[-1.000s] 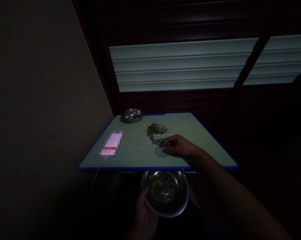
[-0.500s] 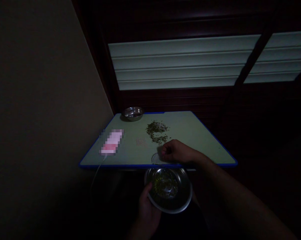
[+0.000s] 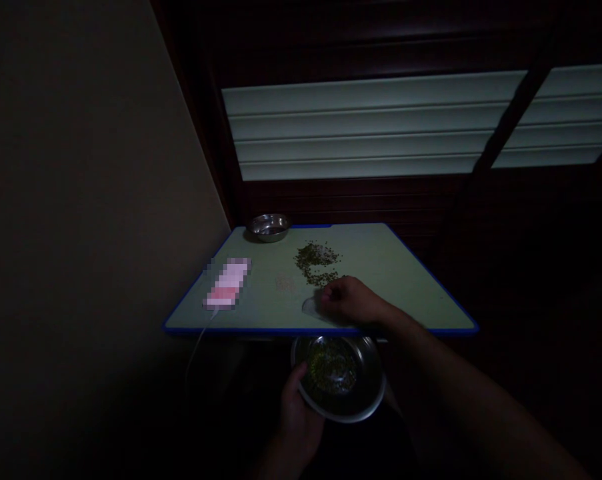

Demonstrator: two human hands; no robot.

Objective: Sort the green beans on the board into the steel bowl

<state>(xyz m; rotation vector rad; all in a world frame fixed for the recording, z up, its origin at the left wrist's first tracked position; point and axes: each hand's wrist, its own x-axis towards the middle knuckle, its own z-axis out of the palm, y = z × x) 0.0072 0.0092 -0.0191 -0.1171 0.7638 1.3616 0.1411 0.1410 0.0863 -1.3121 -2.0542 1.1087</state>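
"Seeds (image 3: 308, 256), tiny and roundish: where do they lie?"

"In a loose, grainy heap on the pale table (image 3: 411, 293), with a thinner curved band trailing from its near side. More sit in the metal bowl (image 3: 375, 373), greenish against the shiny inside."

"Who has the bowl?"

"The left hand (image 3: 301, 417) grasps it, thumb over the rim, just below the table's near edge. It's round, with smooth, sloping walls."

"And the right hand (image 3: 349, 300)?"

"Fingers curled in tight, pinching a clear disc (image 3: 310, 307) with a rounded edge, low over the table between the seeds and the bowl. Part of the disc is hidden, so I can't tell its full outline."

"What else is on top?"

"A small, round, shiny metal dish (image 3: 271, 236) at the far left corner; its contents are too dark to make out. Nearer, a flat, pinkish phone (image 3: 228, 283), blurred into blocks, and a thin white cord (image 3: 197, 348) hanging over the blue border (image 3: 261, 331)."

"Behind?"

"Glossy dark wood (image 3: 351, 200) framing pale, ridged slats (image 3: 375, 127)."
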